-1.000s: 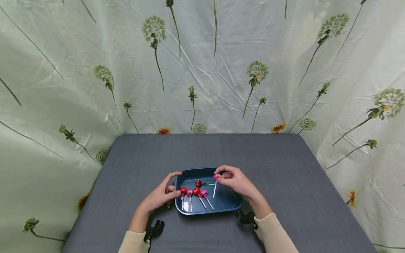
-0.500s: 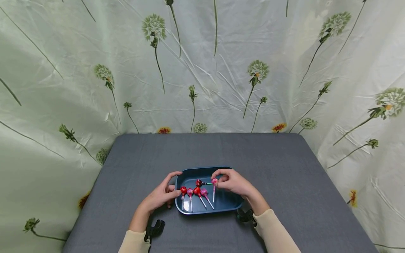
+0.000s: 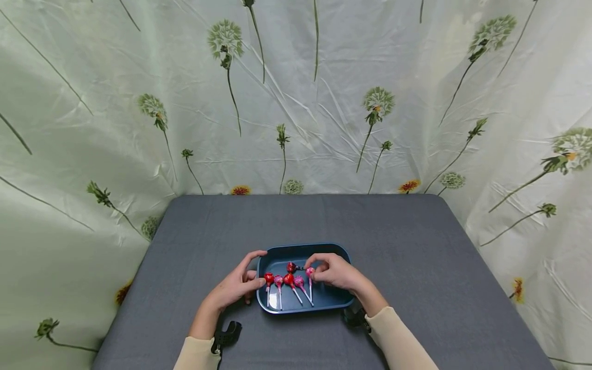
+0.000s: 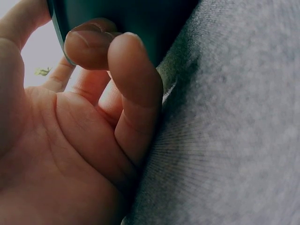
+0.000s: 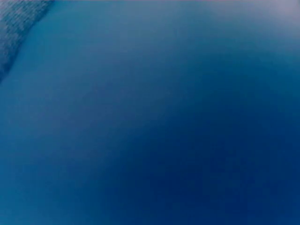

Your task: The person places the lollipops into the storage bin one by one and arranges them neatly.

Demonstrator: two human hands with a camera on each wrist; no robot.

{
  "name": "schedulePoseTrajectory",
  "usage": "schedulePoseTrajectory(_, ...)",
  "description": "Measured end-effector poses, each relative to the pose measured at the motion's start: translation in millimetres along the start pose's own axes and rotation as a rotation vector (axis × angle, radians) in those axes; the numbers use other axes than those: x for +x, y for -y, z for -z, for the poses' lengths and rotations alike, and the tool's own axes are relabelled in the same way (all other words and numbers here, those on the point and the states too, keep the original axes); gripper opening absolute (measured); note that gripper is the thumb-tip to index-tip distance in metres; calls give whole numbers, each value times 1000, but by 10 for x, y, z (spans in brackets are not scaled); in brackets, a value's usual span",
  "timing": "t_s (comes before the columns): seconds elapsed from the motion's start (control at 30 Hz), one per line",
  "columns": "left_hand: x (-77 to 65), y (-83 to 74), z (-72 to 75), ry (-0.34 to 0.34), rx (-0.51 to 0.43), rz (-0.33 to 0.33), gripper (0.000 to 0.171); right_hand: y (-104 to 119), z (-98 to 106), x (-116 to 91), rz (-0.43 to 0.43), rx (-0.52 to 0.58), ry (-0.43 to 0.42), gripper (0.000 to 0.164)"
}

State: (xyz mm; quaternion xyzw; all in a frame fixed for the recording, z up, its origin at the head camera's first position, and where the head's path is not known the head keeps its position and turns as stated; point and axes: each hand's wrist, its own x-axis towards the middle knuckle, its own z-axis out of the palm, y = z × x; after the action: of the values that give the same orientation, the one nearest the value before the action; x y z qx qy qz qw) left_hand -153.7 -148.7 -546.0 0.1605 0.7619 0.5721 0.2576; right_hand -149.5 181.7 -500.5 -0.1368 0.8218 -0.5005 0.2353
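My right hand (image 3: 336,272) pinches a pink-wrapped lollipop (image 3: 310,285) by its head, its white stick pointing toward me inside the dark blue tray (image 3: 329,302). Left of it lie a red lollipop (image 3: 269,278), a pink lollipop (image 3: 278,280), another red lollipop (image 3: 289,280) and a magenta lollipop (image 3: 299,282), side by side. Behind this row a dark red lollipop (image 3: 291,267) lies crosswise, its stick end hidden by my right fingers. The left hand (image 3: 235,283) grips the tray's left end, thumb at the rim; curled fingers (image 4: 136,75) touch its outside in the left wrist view.
A grey cloth-covered table (image 3: 388,231) bears the tray. Behind it hangs a pale curtain (image 3: 296,103) with a dandelion print. Blurred blue tray wall (image 5: 140,117) fills most of the right wrist view.
My right hand has moved left and toward me with the pink lollipop, lowering it beside the magenta one at the row's right end. The left hand stays put.
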Motion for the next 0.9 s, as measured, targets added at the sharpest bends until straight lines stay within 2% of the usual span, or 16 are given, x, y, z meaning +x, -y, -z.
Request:
schedulePoseTrajectory(0.27, 6, 4, 5, 4, -1, -6, 69, -1, -56, 14, -53, -20, -11, 21)
schedulePoseTrajectory(0.9, -3, -6, 0, 5, 6, -11, 69, -50, -136, 67, -94, -83, -4, 20)
